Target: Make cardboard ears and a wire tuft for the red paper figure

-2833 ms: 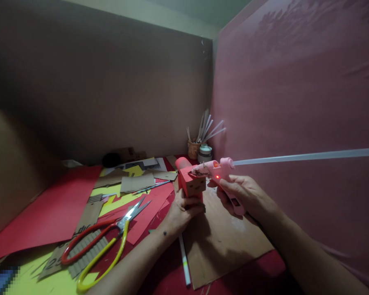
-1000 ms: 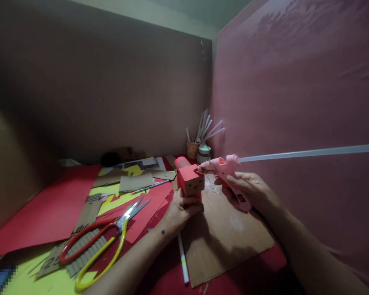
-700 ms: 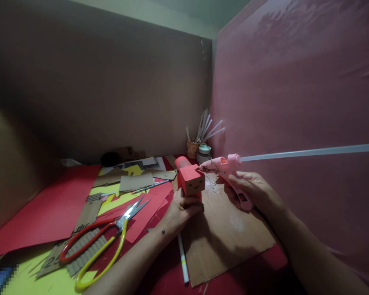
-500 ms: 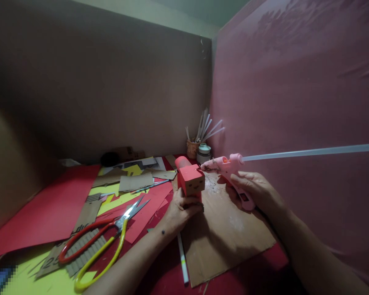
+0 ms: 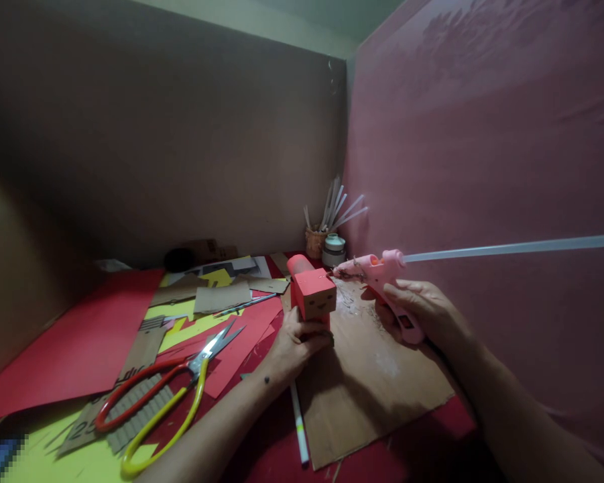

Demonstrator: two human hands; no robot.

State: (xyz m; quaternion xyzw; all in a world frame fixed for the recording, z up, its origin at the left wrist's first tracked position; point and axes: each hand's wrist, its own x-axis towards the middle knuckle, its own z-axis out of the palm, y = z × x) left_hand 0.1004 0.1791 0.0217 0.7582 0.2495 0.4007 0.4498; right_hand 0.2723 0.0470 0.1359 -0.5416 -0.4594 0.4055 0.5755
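Observation:
My left hand (image 5: 297,341) is closed around the lower part of a small red paper-covered cardboard figure (image 5: 316,285). The figure stands upright on the cardboard sheet, with a box-shaped head that has a bare brown face side and dark marks on it. In my right hand (image 5: 422,308) is a pink hot glue gun (image 5: 389,275), gripped by its handle. A long clear glue stick (image 5: 513,248) sticks out of the gun's back toward the right. The gun's nozzle, with dark strands stuck round it, points left, just beside the right edge of the figure's red top.
Scissors (image 5: 196,365) with one red and one yellow handle lie left of my forearm, among coloured paper and cardboard scraps. A cardboard sheet (image 5: 377,396) covers the right side. Behind stand a pot of glue sticks (image 5: 316,243) and a small jar (image 5: 334,251). Walls close in behind and right.
My right hand has drawn the glue gun slightly to the right, so its nozzle is a little farther from the figure's top. The left hand and figure have stayed nearly still.

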